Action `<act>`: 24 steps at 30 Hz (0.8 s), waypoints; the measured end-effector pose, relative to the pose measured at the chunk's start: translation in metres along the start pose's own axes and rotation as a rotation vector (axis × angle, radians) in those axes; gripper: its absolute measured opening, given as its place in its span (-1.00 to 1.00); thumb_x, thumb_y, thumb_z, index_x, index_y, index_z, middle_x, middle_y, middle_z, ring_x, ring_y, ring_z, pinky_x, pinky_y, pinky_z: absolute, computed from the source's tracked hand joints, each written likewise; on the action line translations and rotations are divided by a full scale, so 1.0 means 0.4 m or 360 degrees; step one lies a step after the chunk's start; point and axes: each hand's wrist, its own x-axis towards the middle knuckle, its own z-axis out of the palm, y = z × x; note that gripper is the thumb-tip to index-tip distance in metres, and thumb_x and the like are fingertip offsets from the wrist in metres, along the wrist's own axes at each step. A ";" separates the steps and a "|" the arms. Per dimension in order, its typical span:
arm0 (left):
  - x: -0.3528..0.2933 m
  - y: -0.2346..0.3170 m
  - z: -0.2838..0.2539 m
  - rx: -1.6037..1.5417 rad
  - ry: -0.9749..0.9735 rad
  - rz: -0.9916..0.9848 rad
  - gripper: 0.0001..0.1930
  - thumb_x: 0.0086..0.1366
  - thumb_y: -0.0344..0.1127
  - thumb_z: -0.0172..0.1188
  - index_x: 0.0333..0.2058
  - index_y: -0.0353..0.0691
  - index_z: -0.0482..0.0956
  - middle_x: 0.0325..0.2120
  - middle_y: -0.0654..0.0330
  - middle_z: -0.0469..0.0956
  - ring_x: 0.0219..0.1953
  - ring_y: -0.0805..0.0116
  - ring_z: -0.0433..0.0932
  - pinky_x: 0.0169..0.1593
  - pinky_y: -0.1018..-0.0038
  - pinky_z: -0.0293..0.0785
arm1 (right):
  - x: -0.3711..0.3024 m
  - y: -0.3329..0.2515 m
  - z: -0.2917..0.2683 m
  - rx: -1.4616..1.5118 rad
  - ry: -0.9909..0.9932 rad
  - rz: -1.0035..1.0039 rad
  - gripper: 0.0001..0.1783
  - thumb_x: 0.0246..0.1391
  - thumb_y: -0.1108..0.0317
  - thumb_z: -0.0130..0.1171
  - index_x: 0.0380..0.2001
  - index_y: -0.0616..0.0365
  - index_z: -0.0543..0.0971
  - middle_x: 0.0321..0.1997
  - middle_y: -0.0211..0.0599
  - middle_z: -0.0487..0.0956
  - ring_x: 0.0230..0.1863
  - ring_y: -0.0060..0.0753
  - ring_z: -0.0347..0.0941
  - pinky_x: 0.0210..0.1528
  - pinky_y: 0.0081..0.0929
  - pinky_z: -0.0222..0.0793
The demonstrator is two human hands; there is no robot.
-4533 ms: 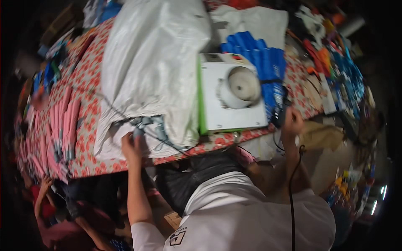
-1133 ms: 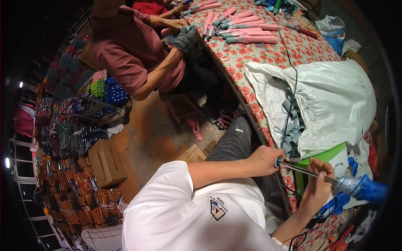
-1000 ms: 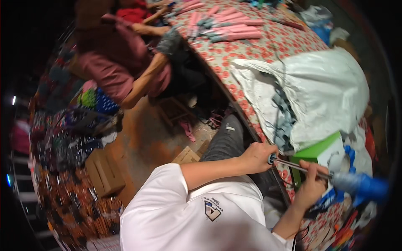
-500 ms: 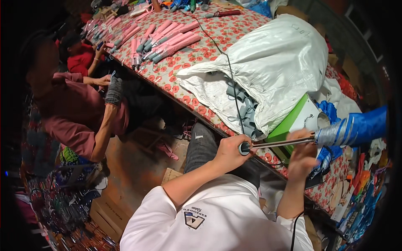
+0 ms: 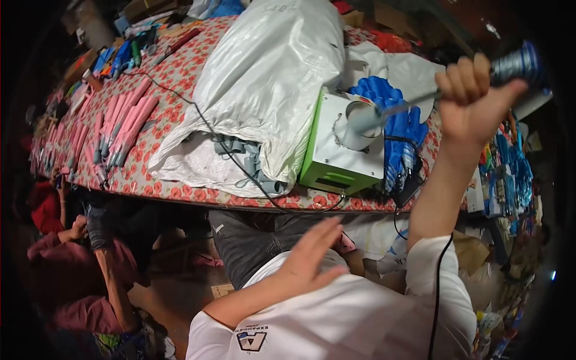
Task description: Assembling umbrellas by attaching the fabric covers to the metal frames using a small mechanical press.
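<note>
Between white sack (image 5: 270,66) and blue bundle (image 5: 397,129) stands the green-sided machine (image 5: 337,158).

Cannot see the left hand (image 5: 307,259) sharply, only blurred. Cannot follow the blurred metal shaft (image 5: 411,105) behind the curled fingers of the right hand (image 5: 471,114). Cannot place the smeared grey handle (image 5: 365,120) surely inside the round cup (image 5: 353,141) or merely in front. Cannot make out the far end of the blue-and-silver bundle (image 5: 515,65) in the darkness, nor the white sack's (image 5: 270,60) top, cut off above.
</note>
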 end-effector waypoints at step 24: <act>-0.008 -0.066 -0.135 -0.2501 -0.0153 -0.1069 -0.67 0.33 -0.24 0.11 -0.02 -0.31 0.47 -0.36 0.06 0.57 -0.37 0.30 0.51 -0.24 0.47 0.46 | -0.142 0.189 0.105 0.1185 -0.0435 0.0616 -0.42 0.23 -0.30 -0.24 -0.66 -0.12 0.13 -0.82 -0.71 0.01 -0.86 -0.83 -0.29 -0.85 -0.76 -0.32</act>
